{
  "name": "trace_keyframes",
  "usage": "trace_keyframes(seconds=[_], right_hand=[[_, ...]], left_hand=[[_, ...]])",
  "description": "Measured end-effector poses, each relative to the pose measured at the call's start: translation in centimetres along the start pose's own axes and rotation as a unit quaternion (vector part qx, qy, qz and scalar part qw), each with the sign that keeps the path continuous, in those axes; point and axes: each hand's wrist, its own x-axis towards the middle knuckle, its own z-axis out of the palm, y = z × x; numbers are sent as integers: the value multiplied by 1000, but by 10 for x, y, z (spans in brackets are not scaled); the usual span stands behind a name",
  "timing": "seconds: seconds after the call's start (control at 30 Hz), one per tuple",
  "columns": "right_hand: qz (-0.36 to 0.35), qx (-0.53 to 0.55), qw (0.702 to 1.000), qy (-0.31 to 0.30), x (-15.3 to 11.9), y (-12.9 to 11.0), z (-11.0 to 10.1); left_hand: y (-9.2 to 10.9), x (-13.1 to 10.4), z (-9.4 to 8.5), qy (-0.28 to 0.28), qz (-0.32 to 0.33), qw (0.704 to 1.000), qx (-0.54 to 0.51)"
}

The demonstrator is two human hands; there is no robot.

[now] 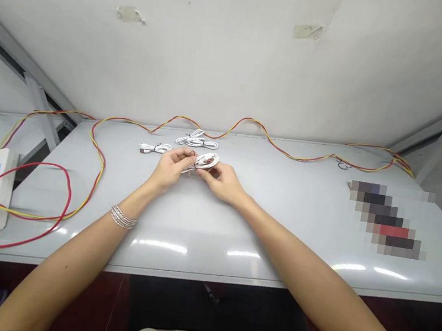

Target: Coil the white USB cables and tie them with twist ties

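Observation:
A coiled white cable [207,160] is held between both hands above the middle of the table, with a dark twist tie around its bundle. My left hand [171,167] pinches the bundle's left end near the tie. On the other side, my right hand [222,181] grips its lower right edge with thumb and fingers. Just behind the hands lie more coiled white cables [197,140] on the tabletop. Another bundled white cable [155,148], also tied with a dark tie, rests left of my left hand.
Red and yellow wires [103,161] wind along the back and left of the grey table [283,198]. A white power strip [0,181] with plugs sits at the left edge. Toward the right lies a pixelated object [384,219]. Black twist ties [344,164] lie near the back right.

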Motion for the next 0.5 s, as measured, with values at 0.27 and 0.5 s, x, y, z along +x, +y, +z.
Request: trace_keyframes(seconds=[0.27,0.5], right_hand=[[-46,-28,999,-6,-1,-1,1],[-5,77,997,-25,3,4,-1]], left_hand=[[4,1,-2,-47,-58,994,-85],[8,-1,-5,-97,-53,991,-75]])
